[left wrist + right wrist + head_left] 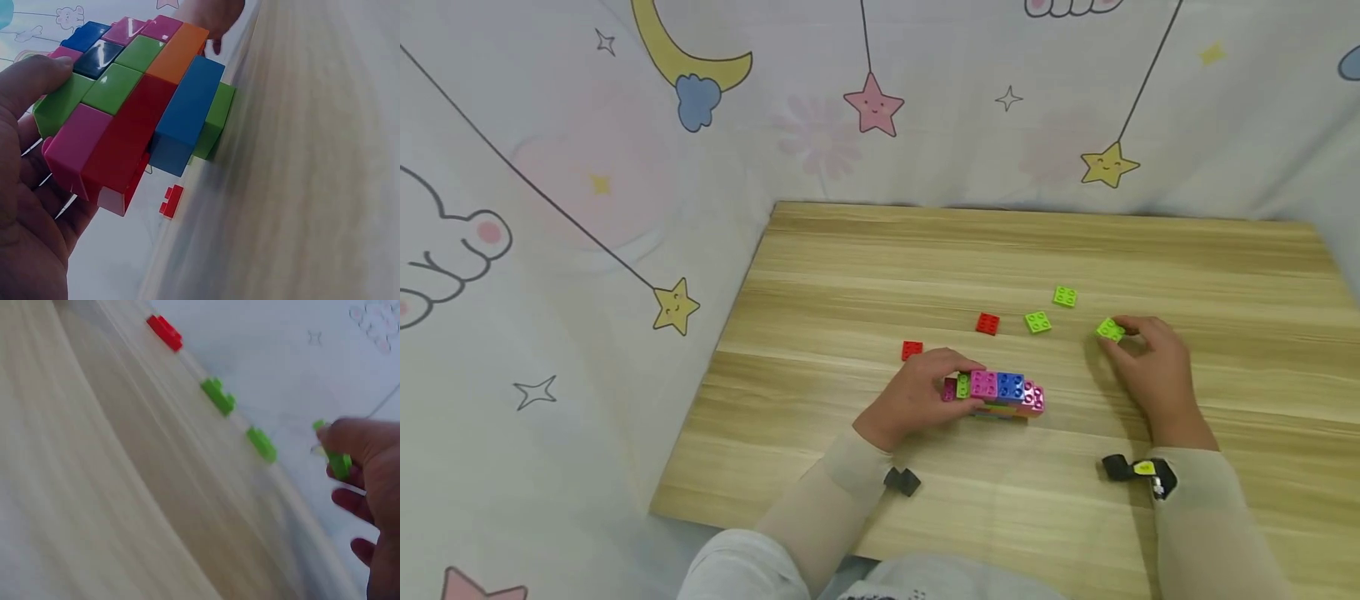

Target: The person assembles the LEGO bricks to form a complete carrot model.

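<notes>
A block of stacked toy bricks in pink, blue, green, red and orange stands near the middle of the table. My left hand grips its left end between thumb and fingers, and the left wrist view shows the layered side of the brick stack. To the right, my right hand pinches a flat lime-green brick by its edge. In the right wrist view this green brick is held up from the table, between thumb and fingertips.
Two more lime-green bricks, one farther back and one nearer, lie beyond the stack. A red brick is left of them, and another red brick lies just past my left hand. A patterned curtain borders the wooden table.
</notes>
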The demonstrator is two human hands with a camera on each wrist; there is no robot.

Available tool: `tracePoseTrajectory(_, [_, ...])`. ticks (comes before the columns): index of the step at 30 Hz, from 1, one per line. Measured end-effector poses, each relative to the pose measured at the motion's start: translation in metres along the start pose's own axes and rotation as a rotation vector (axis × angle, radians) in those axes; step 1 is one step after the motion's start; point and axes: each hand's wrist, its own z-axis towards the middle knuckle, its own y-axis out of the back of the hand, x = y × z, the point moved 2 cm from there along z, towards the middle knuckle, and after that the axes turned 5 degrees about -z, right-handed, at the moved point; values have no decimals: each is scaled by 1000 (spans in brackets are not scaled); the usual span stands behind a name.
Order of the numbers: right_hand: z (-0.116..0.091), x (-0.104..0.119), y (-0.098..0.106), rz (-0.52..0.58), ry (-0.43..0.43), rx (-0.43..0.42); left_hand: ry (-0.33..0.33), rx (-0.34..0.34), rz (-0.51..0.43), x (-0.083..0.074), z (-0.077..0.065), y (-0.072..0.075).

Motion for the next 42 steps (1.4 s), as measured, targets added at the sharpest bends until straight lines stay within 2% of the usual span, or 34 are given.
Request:
tracePoseTrajectory(3, [-14,28,3,117,155,-77,-4,2,-14,0,0,-1])
tracePoseTrajectory(5, [-26,52,6,213,284,-82,-4,0,-24,0,0,-2])
tracePoseTrajectory(8, [-41,81,5,351,462,-43,-10,-7,-42,0,2,-2])
tracePoseTrajectory(12, [-49,103,0,422,600,-5,-16,-24,-58,-2,4,-1])
tracePoseTrajectory(16, [-50,112,-5,392,634,-5,-25,-31,-61,-2,4,0])
tracePoseTrajectory(21, [-50,115,-7,363,633,-2,-32,-26,-50,0,4,0])
tracePoseTrajectory(33, [-50,120,-18,371,654,14,-32,-26,-50,1,3,-1])
tracePoseTrajectory(42, [-50,122,-18,346,626,33,-25,-21,-43,3,3,-2])
